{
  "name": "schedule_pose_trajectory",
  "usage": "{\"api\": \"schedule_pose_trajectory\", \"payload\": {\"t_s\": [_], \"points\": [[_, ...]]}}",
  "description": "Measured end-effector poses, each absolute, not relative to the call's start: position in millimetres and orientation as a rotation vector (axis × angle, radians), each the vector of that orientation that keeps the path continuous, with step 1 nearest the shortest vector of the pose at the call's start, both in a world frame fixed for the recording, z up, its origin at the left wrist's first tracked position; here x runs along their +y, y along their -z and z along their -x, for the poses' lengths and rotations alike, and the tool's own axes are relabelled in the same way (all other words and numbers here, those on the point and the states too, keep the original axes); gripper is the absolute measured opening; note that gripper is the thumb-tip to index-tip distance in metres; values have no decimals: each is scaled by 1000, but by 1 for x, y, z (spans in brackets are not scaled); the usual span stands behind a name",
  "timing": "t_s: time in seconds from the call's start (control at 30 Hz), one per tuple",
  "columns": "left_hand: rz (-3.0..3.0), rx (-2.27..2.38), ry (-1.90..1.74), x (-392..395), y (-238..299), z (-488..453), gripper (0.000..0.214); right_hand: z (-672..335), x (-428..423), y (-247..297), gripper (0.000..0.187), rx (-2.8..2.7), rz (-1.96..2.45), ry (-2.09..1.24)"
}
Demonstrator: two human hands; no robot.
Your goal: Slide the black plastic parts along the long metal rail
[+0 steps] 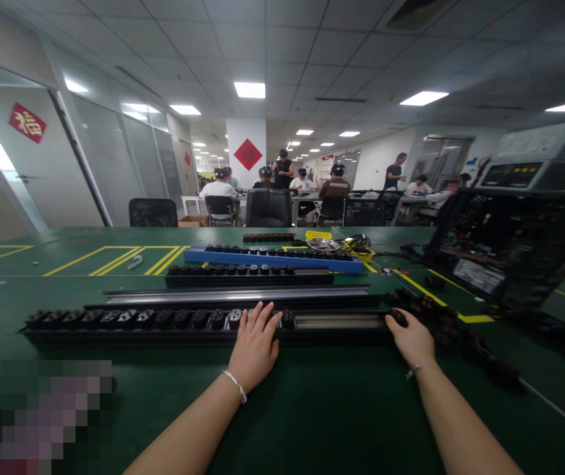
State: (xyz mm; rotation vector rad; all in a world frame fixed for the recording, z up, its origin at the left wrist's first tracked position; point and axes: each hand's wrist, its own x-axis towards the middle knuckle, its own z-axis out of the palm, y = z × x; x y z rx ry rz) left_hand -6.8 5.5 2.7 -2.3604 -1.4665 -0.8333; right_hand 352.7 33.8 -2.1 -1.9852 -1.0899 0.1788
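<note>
A long black power strip housing [334, 336] lies across the green table in front of me, with a row of black socket modules [182, 319] filling its left and middle part. To the right of them, the open channel [342, 321] shows a pale metallic inside. My left hand [257, 340] rests on the row near its right end, fingers stretched out over the modules. At the right end of the housing, my right hand [412, 336] pinches a small black socket module [399, 317], partly hidden by the fingers.
Behind lie a bare rail [237, 295], another black strip [247, 278] and a blue strip [272, 259] with sockets. Loose dark modules [424, 307] are heaped at right, beside an opened black equipment case [490, 244]. A yellow tray [318, 235] and cables sit farther back. People work beyond.
</note>
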Motion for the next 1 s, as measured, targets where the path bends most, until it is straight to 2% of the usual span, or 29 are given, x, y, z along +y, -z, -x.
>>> {"api": "schedule_pose_trajectory", "payload": {"t_s": [0.6,0.8,1.0], "points": [[2347,-1439,848,6,-2,7,51,-347,30,0,54,-985,1968,-182],[2343,-1445,850,7,1,7,52,-334,23,-9,69,-912,2185,-147],[2344,-1443,855,7,0,7,52,-338,23,-12,56,-1056,2241,-80]]}}
